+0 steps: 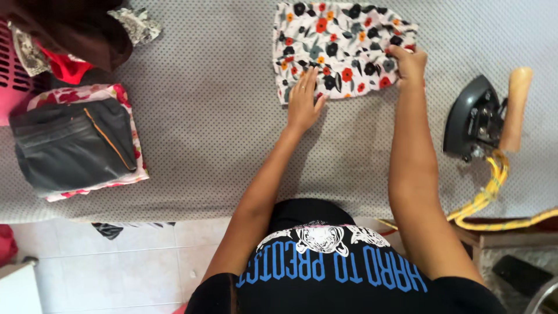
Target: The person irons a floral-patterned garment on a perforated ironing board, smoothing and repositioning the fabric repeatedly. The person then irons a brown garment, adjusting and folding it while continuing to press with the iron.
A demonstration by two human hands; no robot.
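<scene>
Black shirt, blue-white print, bare forearms

Floral garment [343, 49]: thin matt printed cloth. Table cover [221, 139]: dotted grey fabric, matt, slightly textured. Iron [474, 116]: dark, semi-gloss body, handle [516, 107] looks like smooth pale wood. Cord [494, 192]: yellow braided.

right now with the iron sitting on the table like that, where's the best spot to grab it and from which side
Probably by the wooden handle, coming from the right. The iron rests on its side, its dark plate facing left toward the floral cloth, so the handle is the bare part on the far right edge. The yellow cord trails off below it, so a hand from the right or above should miss it.
</scene>
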